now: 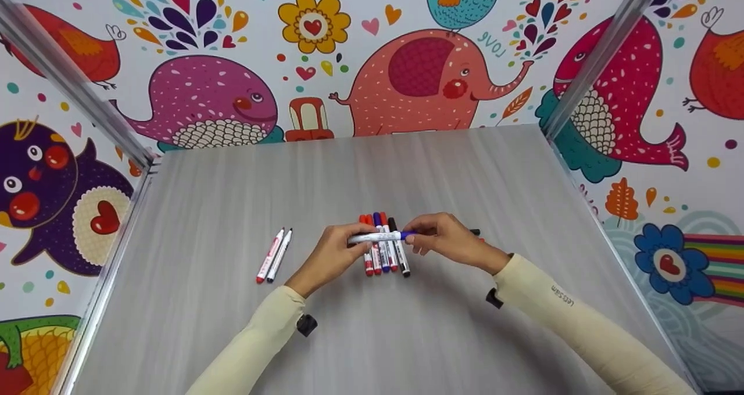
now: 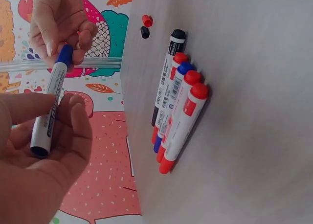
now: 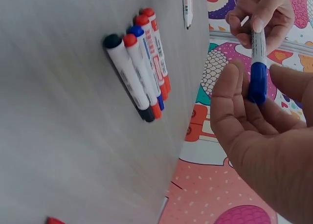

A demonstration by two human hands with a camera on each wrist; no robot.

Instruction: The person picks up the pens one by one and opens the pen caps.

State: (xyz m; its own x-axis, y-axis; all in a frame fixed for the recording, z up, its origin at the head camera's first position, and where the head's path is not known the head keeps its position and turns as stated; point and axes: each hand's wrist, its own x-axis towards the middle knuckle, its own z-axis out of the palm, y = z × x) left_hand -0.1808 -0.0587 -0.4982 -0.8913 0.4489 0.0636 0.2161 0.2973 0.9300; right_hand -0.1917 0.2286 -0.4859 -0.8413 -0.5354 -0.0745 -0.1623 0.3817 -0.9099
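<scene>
Above the table, both hands hold a white marker with a blue cap (image 1: 407, 235). My left hand (image 1: 342, 245) grips its white barrel (image 2: 48, 111) between thumb and fingers. At the other end, my right hand (image 1: 444, 238) has its thumb and curled fingers about the blue cap (image 3: 257, 82); how firmly they press is unclear. Beneath the hands lies a side-by-side row of capped markers, several red ones (image 2: 186, 126), a blue one (image 2: 176, 87) and a black one (image 2: 168, 77) at the right end.
Left of the row lie a red marker (image 1: 270, 257) and a black marker (image 1: 281, 255), both with bare tips. A loose red cap (image 2: 147, 20) and black cap (image 2: 145, 32) lie to the right. Printed walls (image 1: 314, 64) enclose the grey table (image 1: 349, 174).
</scene>
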